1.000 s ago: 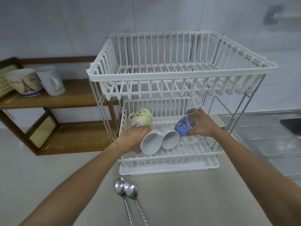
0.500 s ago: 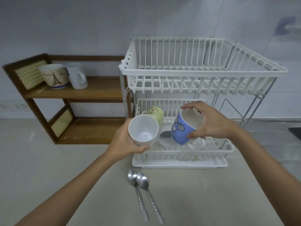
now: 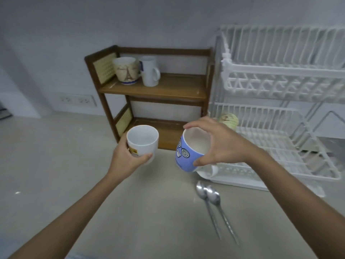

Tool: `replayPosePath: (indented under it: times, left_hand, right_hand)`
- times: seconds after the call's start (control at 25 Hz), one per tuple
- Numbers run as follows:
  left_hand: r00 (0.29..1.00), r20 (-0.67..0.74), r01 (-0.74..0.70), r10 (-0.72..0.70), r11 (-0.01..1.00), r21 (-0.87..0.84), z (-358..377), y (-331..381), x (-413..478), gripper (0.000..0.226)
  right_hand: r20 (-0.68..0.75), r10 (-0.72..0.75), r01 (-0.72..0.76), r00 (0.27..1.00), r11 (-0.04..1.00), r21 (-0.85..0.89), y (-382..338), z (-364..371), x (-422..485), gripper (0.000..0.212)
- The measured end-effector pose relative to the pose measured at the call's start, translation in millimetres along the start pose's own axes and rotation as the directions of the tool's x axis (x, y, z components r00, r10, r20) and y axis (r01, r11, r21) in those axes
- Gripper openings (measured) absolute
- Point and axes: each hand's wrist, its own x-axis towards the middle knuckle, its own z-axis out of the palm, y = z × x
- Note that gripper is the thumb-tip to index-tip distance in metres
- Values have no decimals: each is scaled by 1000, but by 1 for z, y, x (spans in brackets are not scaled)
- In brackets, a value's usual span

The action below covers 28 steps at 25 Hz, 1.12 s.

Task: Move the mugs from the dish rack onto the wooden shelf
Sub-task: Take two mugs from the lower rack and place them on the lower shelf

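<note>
**Two mugs held in the air between dish rack and wooden shelf**

A person holds one mug in each hand above the grey table. The left hand (image 3: 128, 156) grips a white mug (image 3: 142, 143) with a yellow print low on its side; the fingers (image 3: 144, 157) wrap its lower wall. The mug stands upright, its mouth open to the camera and nothing visible inside. The right hand (image 3: 222, 144) clasps a blue mug (image 3: 186, 156) with black-and-white spirals from above, fingers curled over the rim and thumb against the lower wall. This mug tilts, and its pale interior also shows empty.

Beyond the hands, the wooden shelf (image 3: 155, 86) stands against the far wall. Its upper board carries a wide beige mug (image 3: 127, 71) with a tower drawing at the left and, touching it on the right, a tall white mug (image 3: 149, 71). The lower board appears bare where it shows.

At the right stands the white two-tier dish rack (image 3: 280, 113). Its upper basket looks empty. In the lower tier a pale green mug (image 3: 228, 120) lies behind the right hand, and the handle of another white mug (image 3: 213, 170) pokes out below the wrist. Two metal spoons (image 3: 211, 193) lie side by side on the near table.
</note>
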Motion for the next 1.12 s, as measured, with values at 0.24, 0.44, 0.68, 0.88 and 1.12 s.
replayPosePath:
  times: [0.24,0.44,0.68,0.88,1.12]
  left_hand:
    - [991,-24,137,-135,985,107,-34,-56,53,76]
    - [968,-29,250,-249,956,153,-32,-86,95,86]
    - [967,32,244,-253,955,171,-24,-112,149,91]
    - [963,76,251,-260,961,115,2,-126,181,94]
    - [961,21,273,-274,961,48,23,-135,199,90]
  right_hand:
    - [-12,138,-138,990,978,-159,-22,85,100,92]
    - [-46,277,-280,960,933,-226,-8,123,175,92]
    - [-74,420,-423,905,861,-282,6,146,240,93]
    - [-44,493,-486,869,834,-261,24,158,277,93]
    - [-21,545,-536,838,816,-214,38,168,300,96]
